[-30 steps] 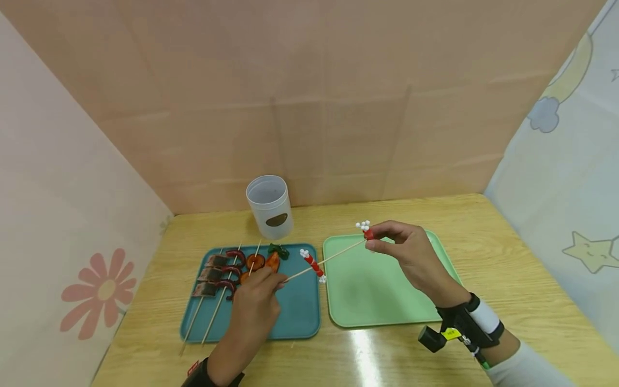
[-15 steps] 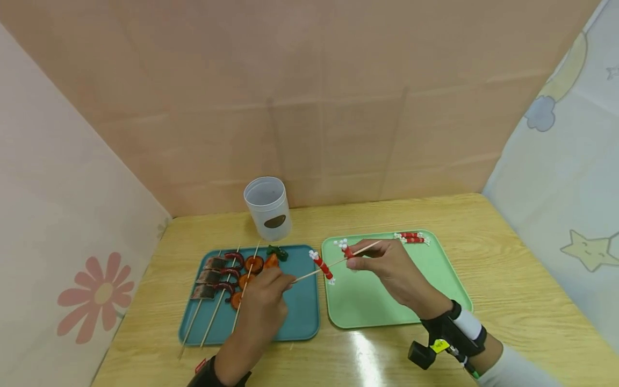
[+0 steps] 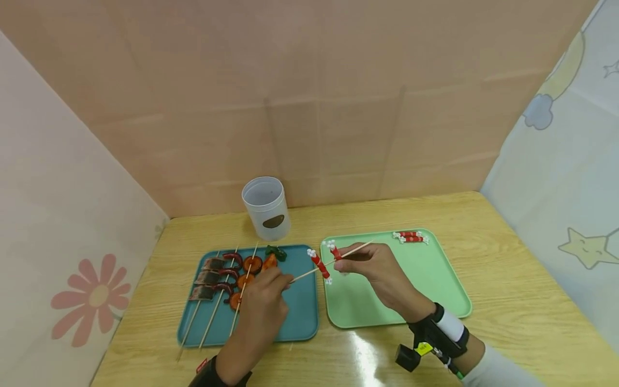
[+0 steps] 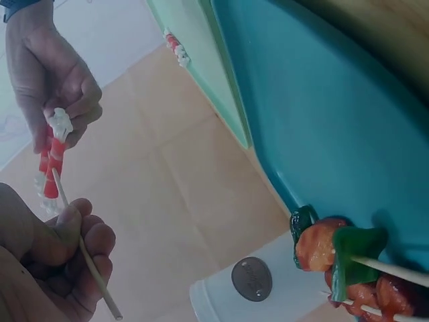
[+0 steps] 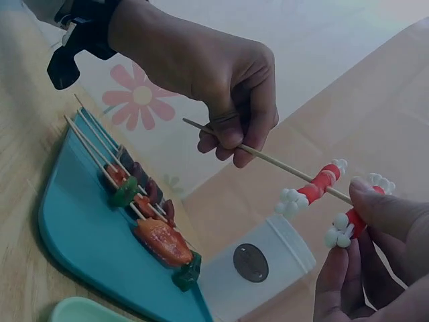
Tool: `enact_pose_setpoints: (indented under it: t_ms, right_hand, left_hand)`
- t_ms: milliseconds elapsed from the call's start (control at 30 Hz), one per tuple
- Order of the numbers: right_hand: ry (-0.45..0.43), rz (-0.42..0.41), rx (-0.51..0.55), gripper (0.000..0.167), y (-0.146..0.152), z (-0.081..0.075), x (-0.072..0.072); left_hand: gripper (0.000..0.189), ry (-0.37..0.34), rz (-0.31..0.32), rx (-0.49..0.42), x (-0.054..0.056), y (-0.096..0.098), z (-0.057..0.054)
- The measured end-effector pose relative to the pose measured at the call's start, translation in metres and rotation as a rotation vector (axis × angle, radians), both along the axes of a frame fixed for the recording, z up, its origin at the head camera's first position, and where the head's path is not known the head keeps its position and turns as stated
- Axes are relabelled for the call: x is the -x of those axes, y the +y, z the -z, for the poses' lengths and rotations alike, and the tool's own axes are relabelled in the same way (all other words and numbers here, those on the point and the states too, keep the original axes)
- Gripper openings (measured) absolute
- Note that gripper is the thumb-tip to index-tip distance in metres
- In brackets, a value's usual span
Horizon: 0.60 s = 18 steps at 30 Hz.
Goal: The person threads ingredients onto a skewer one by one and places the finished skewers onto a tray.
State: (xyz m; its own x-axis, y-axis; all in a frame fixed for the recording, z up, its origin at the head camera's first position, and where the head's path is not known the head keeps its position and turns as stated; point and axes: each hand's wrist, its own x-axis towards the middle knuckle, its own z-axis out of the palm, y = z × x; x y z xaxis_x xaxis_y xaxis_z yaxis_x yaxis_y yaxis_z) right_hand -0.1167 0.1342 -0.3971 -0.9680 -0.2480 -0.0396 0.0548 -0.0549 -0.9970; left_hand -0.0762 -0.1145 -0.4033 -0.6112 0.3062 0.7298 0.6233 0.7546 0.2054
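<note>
My left hand (image 3: 263, 303) pinches a thin wooden skewer (image 3: 301, 276) between thumb and fingers, over the blue tray. A red toy food piece with white knobbed ends (image 3: 320, 266) is threaded on the skewer. My right hand (image 3: 382, 274) pinches a second piece of that kind (image 5: 362, 218) beside the first, and the skewer's far end sticks out past it in the head view. In the left wrist view the two red pieces overlap, with the skewer (image 4: 92, 265) running under my left thumb. Both hands are in the air between the trays.
The blue tray (image 3: 302, 317) bears several loaded skewers, including dark curled pieces (image 3: 227, 271) and orange slices (image 3: 252, 264). Two more red pieces (image 3: 411, 237) lie at the far edge of the green tray (image 3: 416, 295). Behind the blue tray stands a translucent cup (image 3: 267, 209).
My right hand has moved left along the skewer, bringing the second red piece close to the first. The skewer's tip now shows beyond it. My left hand keeps its grip.
</note>
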Motion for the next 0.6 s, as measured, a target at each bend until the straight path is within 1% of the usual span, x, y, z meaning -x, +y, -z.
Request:
enact_pose_setpoints:
  t_ms: [100,167,200,233,267,333,367,433,467,500,533,567,600]
  right_hand:
    - [0.000,-0.022,-0.017,0.023,-0.001,0.006,0.003]
    - [0.018,-0.068,-0.075,0.029,0.004,0.011,0.007]
    - [0.040,-0.101,-0.126,0.032,0.008,0.012,0.010]
    - [0.081,-0.131,-0.225,0.033,0.015,0.014,0.013]
    - [0.131,-0.158,-0.351,0.034,0.023,0.015,0.017]
    - [0.261,-0.175,-0.651,0.033,0.045,0.017,0.026]
    - [0.340,-0.154,-0.805,0.030,0.057,0.019,0.031]
    - [0.484,-0.055,-1.106,0.023,0.082,0.025,0.041]
    - [0.529,-0.001,-1.199,0.020,0.094,0.029,0.045]
    - [0.563,0.053,-1.258,0.018,0.105,0.034,0.049]
    - [0.594,0.097,-1.290,0.017,0.115,0.039,0.053]
    - [0.619,0.128,-1.305,0.017,0.123,0.044,0.057]
    - [0.636,0.140,-1.314,0.017,0.129,0.049,0.060]
  left_hand:
    - [0.038,-0.037,-0.018,-0.008,0.001,-0.002,0.002]
    - [0.040,-0.069,-0.032,-0.015,0.001,-0.005,0.005]
    - [0.040,-0.083,-0.045,-0.014,0.001,-0.007,0.006]
    - [0.040,-0.087,-0.056,-0.012,0.000,-0.009,0.007]
    - [0.040,-0.090,-0.066,-0.012,0.000,-0.012,0.008]
    - [0.041,-0.082,-0.092,-0.019,0.000,-0.018,0.010]
    - [0.041,-0.078,-0.107,-0.026,-0.001,-0.021,0.010]
    - [0.039,-0.083,-0.124,-0.046,-0.003,-0.029,0.010]
    - [0.038,-0.097,-0.132,-0.060,-0.004,-0.033,0.009]
    - [0.037,-0.115,-0.145,-0.068,-0.005,-0.037,0.009]
    - [0.035,-0.141,-0.153,-0.077,-0.007,-0.040,0.009]
    - [0.034,-0.170,-0.162,-0.085,-0.008,-0.043,0.009]
    - [0.034,-0.201,-0.170,-0.089,-0.010,-0.046,0.008]
